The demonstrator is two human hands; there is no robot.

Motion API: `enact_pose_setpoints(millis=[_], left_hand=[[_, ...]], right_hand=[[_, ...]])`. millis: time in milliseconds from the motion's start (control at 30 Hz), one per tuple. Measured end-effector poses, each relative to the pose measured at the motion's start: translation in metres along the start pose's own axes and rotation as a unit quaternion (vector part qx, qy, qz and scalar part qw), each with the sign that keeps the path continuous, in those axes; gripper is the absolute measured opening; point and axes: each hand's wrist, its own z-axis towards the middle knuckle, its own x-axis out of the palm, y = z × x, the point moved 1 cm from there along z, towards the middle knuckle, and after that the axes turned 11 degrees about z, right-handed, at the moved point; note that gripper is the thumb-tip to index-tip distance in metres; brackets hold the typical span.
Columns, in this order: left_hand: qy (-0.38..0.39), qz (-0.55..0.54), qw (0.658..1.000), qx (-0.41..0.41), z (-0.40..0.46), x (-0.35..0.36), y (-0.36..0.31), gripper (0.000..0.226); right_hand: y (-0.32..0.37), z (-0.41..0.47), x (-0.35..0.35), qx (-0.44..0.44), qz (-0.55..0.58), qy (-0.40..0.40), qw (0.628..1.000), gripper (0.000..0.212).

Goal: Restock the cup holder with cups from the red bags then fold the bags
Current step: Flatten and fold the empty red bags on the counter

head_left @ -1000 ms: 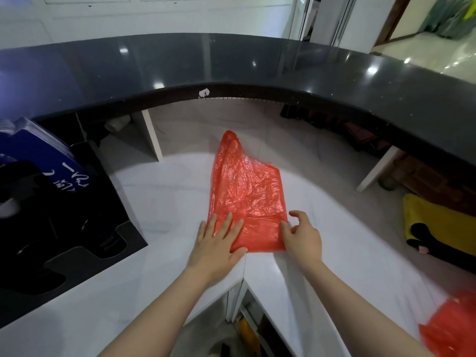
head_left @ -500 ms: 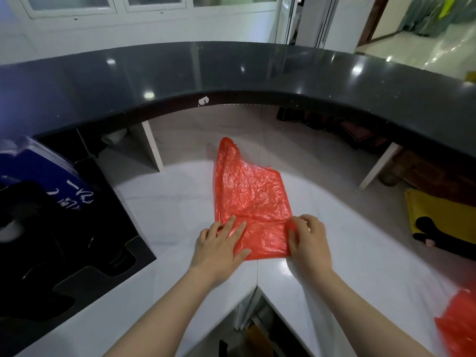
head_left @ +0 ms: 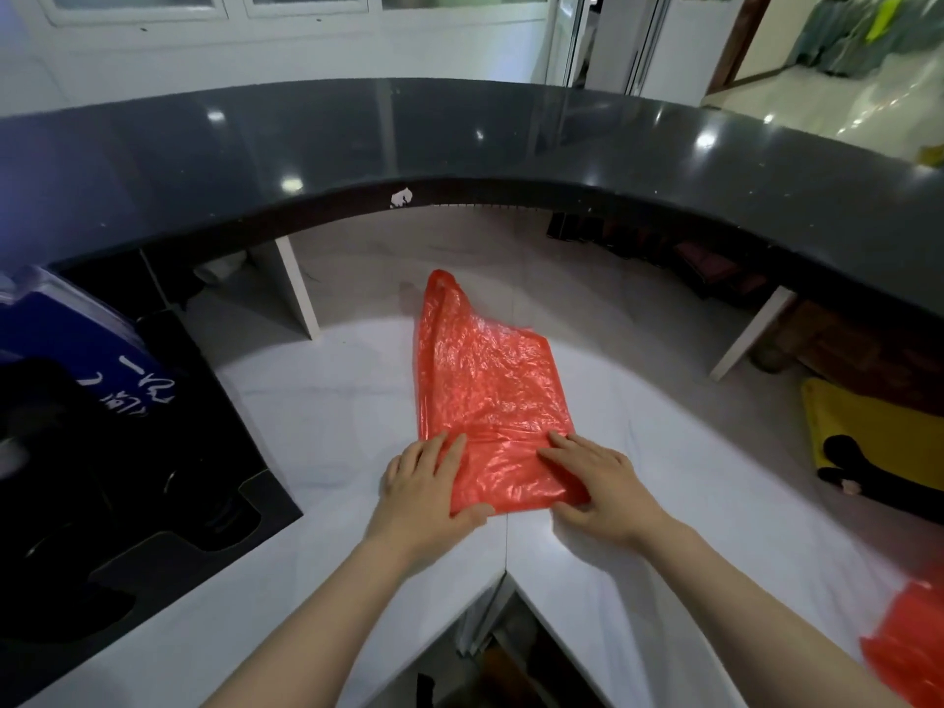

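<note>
Head view — bag [head_left: 490,396] hem now folded, both hands pressing

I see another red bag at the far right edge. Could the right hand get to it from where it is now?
Probably yes. The second red bag lies on the same white counter, to the right of the right hand, and nothing lies between them. That hand would first have to let go of the flat red bag.

One camera only, worn on my head. It looked forward and steeply down over my forearms, wide-angle, edges bowed. Close below: white marble-look counter [head_left: 316,426]. My left hand [head_left: 429,482] and right hand [head_left: 597,482] sat near frame centre, on flat crinkled red plastic bag [head_left: 490,380]. Farther off, curved glossy black upper counter [head_left: 459,140] spanned upper frame; windows beyond.
</note>
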Motion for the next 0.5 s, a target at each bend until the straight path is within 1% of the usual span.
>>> enact_pose_setpoints(millis=[67, 133, 233, 333, 367, 433, 467, 500], left_hand=[[0.025, -0.041, 0.999, 0.0, -0.002, -0.002, 0.005, 0.1], [0.027, -0.067, 0.997, 0.003, -0.004, -0.005, 0.008, 0.1], [-0.013, -0.119, 0.993, 0.0, -0.007, -0.007, 0.012, 0.077], [-0.037, -0.166, 0.985, -0.014, -0.007, -0.009, 0.016, 0.056], [-0.048, -0.195, 0.979, -0.03, -0.007, -0.01, 0.017, 0.053], [-0.076, -0.259, 0.96, -0.071, -0.008, -0.011, 0.017, 0.055], [-0.088, -0.278, 0.952, -0.094, -0.007, -0.01, 0.018, 0.057], [-0.099, -0.286, 0.946, -0.117, -0.007, -0.01, 0.017, 0.057]], right_hand=[[0.0, 0.001, -0.007, -0.005, 0.036, -0.026, 0.999, 0.064], [0.001, -0.001, -0.009, 0.006, 0.059, -0.051, 0.997, 0.055], [0.001, 0.001, -0.007, 0.038, 0.102, -0.091, 0.99, 0.04], [0.002, 0.006, -0.013, 0.074, 0.161, -0.115, 0.977, 0.031], [0.002, 0.006, -0.016, 0.079, 0.189, -0.114, 0.972, 0.032], [0.0, 0.006, -0.017, 0.085, 0.239, -0.093, 0.963, 0.046], [0.0, 0.006, -0.017, 0.089, 0.241, -0.077, 0.963, 0.055], [0.0, 0.006, -0.016, 0.093, 0.233, -0.066, 0.966, 0.058]])
